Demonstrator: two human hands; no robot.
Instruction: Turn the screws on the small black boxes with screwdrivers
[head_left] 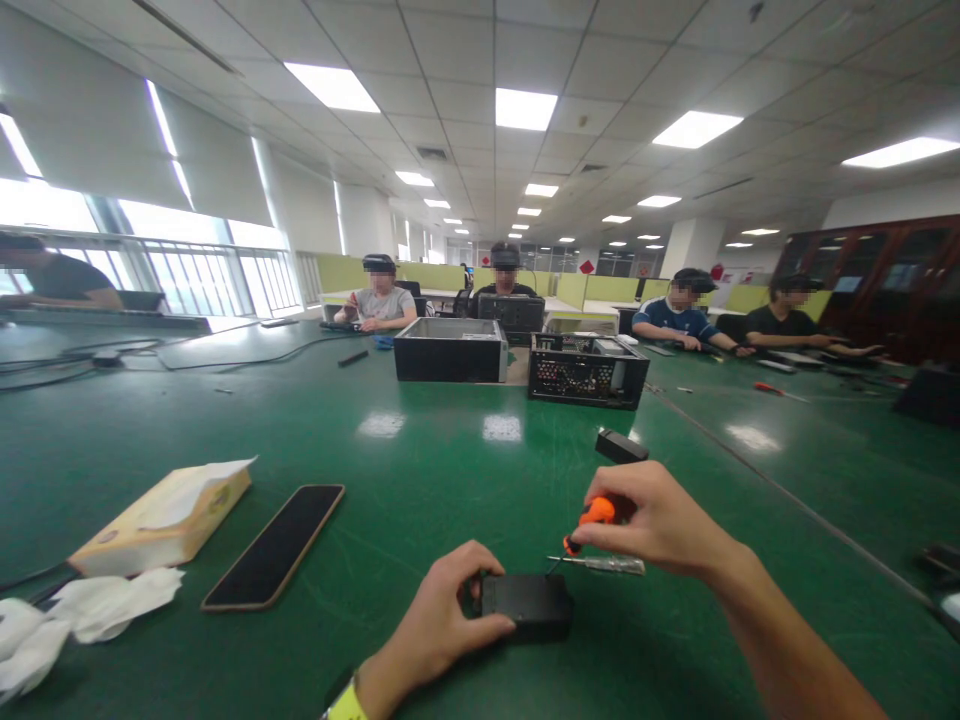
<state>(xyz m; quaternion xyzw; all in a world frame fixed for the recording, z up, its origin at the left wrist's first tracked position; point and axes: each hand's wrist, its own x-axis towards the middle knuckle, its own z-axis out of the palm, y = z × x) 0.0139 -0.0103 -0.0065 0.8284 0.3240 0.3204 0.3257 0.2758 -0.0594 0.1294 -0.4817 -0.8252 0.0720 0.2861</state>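
My left hand (457,615) grips the left end of a small black box (529,605) that rests on the green table (420,480). An orange-and-black screwdriver (598,512) is held by its handle in my right hand (649,520), tilted, its shaft pointing down and left. Its tip meets the far right part of the box's top; whether it sits in a screw is too small to tell. Just behind the box lies a second screwdriver (604,565) with a clear handle. Farther back is another black block (621,446).
To the left are a smartphone (274,548), a tissue pack (169,515) and crumpled tissues (112,602). A computer case (450,357) and an opened case (587,372) stand ahead. Several people sit around the far side. A red screwdriver (769,388) lies far right.
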